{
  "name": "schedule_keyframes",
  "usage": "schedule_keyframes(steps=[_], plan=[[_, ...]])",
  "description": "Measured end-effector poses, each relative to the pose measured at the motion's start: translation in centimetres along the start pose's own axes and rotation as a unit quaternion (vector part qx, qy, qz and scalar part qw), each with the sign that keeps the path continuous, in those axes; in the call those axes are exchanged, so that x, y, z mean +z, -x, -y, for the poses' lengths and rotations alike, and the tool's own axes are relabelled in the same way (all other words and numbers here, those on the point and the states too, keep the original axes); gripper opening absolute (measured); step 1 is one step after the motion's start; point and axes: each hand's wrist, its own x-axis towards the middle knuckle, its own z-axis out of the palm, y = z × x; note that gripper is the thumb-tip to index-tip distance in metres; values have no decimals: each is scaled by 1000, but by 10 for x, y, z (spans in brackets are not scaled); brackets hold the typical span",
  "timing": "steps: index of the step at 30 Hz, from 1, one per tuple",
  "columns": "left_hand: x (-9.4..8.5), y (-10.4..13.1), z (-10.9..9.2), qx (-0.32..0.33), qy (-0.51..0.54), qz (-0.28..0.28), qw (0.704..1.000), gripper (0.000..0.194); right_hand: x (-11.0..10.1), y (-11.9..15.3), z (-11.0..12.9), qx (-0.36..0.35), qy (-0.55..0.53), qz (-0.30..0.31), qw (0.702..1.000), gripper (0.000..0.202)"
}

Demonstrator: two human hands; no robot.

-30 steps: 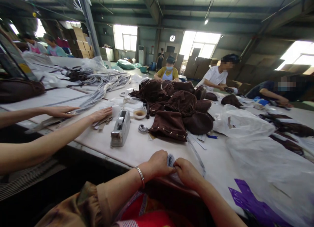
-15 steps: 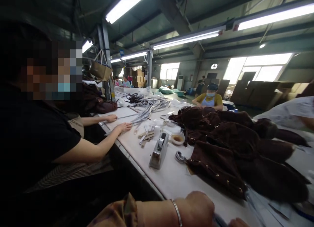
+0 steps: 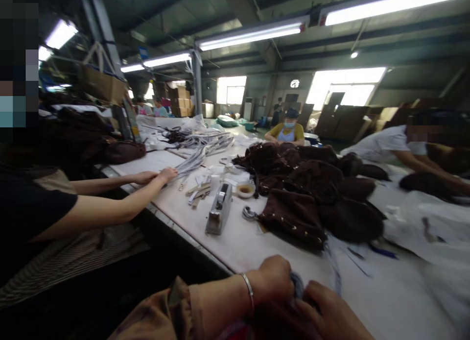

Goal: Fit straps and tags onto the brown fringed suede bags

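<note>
At the bottom edge my left hand [image 3: 277,279], with a silver bangle on the wrist, is closed around a shiny grey wrapped piece [image 3: 297,284]. My right hand [image 3: 328,308] is beside it, its fingers curled on the edge of a dark brown bag [image 3: 277,320]. That bag lies low between my forearms, mostly hidden and cut off by the frame. Ahead on the table, another brown bag [image 3: 293,215] with metal eyelets has a similar grey coil [image 3: 249,212] at its corner.
A tape dispenser [image 3: 219,210], a tape roll [image 3: 245,189] and flat strips [image 3: 199,192] are on the white table [image 3: 242,252]. Several brown bags are heaped behind. At left, a co-worker's hands [image 3: 167,176] touch grey straps [image 3: 198,156]. Clear plastic [image 3: 418,222] covers the right side.
My view has swung right, so the table things appear farther left. My right hand and the brown bag under my hands have come into fuller view. The co-worker's hands have drawn together.
</note>
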Motion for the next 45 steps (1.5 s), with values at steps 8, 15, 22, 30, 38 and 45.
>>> schedule_keyframes(steps=[8,15,22,30,38,45], plan=[[-18,-17,-3,225,-98,42,968,21,-19,17,-19,-122,115,-47,985,8],[-33,-28,-15,337,-134,108,926,28,-10,6,-30,-64,65,-96,991,20],[-23,-22,-10,182,-50,21,982,41,-7,-8,-34,-126,26,-48,990,24],[-12,-2,0,18,-50,-56,997,29,7,-12,-38,-145,41,-93,984,12],[-18,37,19,213,67,-58,973,39,6,-8,-29,-126,44,-104,986,19],[9,37,5,171,-58,-74,981,29,12,-8,-29,-121,58,-114,984,21]])
